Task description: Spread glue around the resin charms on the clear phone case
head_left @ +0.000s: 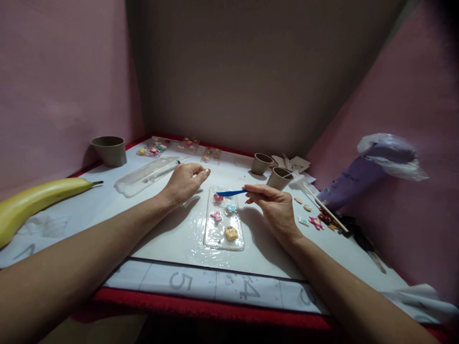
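Observation:
A clear phone case (223,241) lies flat on the white work surface in front of me. Small charms are on it: a dark pink one (218,197), a light blue one (230,209), a pink one (216,216) and a yellow one (231,233). My right hand (274,205) pinches a slim blue plastic stick (233,193), whose far end reaches over the dark pink charm. Left of the case's top end, my left hand (184,184) hovers with its fingers curled together and nothing visible in them. A glossy clear layer coats the case.
On the right are paper cups (261,164), loose charms (316,223), a wooden stick (326,209) and a purple bag (353,179). Leftward lie a banana (46,193), another cup (109,152) and a clear tray-like piece (143,177). Decorated clear pieces (154,147) line the back.

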`<state>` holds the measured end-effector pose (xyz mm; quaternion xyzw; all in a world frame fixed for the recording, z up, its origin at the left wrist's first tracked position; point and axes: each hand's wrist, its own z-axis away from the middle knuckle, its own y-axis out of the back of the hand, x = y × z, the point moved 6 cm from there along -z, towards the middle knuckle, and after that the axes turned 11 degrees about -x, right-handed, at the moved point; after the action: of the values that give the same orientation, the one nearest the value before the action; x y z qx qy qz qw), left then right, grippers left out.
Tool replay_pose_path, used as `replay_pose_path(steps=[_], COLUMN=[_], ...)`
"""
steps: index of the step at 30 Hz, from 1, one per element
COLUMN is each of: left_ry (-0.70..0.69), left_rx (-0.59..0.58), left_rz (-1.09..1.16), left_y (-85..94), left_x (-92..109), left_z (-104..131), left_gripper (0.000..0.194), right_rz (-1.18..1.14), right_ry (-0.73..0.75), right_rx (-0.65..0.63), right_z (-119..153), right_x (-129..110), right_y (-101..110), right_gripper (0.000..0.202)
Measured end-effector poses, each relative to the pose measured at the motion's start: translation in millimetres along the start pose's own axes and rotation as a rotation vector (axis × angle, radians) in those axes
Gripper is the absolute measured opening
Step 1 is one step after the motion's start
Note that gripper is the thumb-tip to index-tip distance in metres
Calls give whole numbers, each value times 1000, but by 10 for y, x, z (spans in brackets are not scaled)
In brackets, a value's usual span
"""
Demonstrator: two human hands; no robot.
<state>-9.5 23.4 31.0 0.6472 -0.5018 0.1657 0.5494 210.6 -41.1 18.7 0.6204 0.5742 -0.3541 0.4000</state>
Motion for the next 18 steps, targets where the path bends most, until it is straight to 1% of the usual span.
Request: replay_pose_path(steps=[7, 13, 18], left_ry=[-2, -3, 1], left_rx=[0, 11, -8], left_rz=[-58, -68, -87], left_y=[12, 13, 4], left_x=[26, 15, 2], left_z=[-1, -7, -13], left_gripper=[36, 35, 36], right_rz=[-5, -9, -11], right_ry=[52, 22, 46], right_rx=[36, 18, 49], right_z=[0, -4, -2], right_x=[-2, 3, 0], right_y=[40, 19, 38], right_gripper=[16, 16, 16])
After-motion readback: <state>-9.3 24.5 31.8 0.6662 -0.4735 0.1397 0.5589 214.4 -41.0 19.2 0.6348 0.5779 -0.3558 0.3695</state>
